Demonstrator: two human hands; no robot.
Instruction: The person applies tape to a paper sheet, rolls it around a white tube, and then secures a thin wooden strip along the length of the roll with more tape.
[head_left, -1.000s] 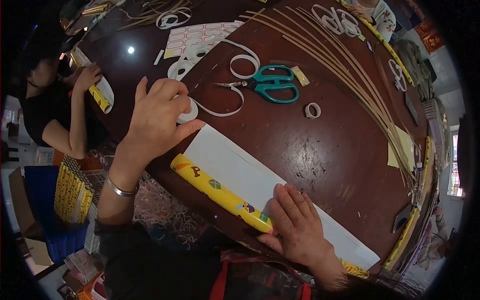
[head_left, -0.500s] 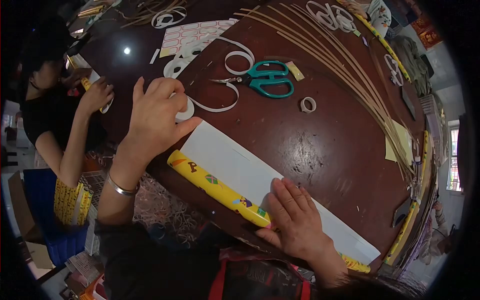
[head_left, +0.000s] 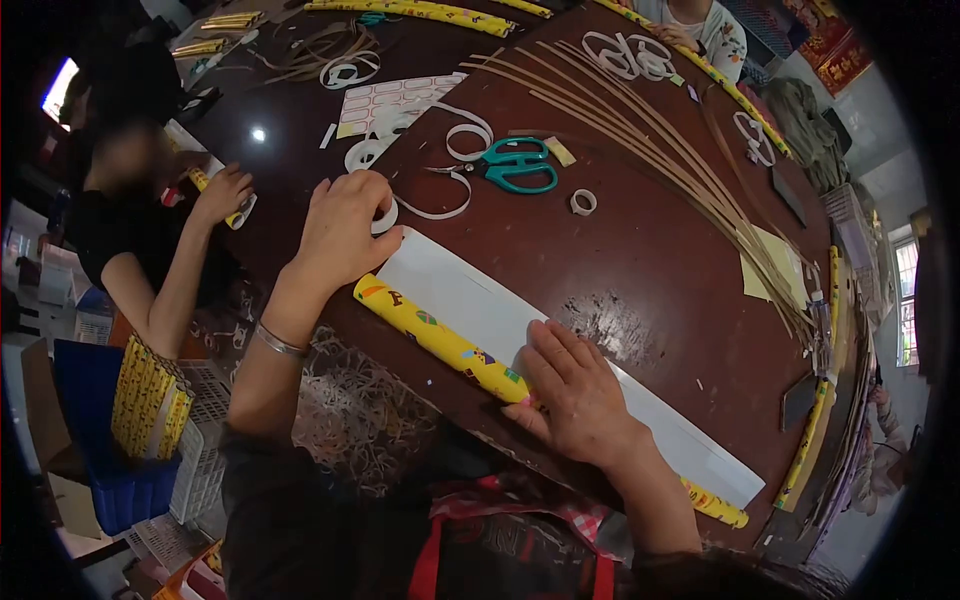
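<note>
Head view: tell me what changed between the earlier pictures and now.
The view has tilted up, bringing long yellow rolls into sight at the top. The co-worker's hand has moved toward the lower end of their roll. Nothing was visibly taken hold of or let go: the left hand stays at the white tape roll, the right hand on the yellow tube and white sheet.

yellow roll: glossy, smooth | white sheet: matt paper | table: glossy, scuffed
</note>
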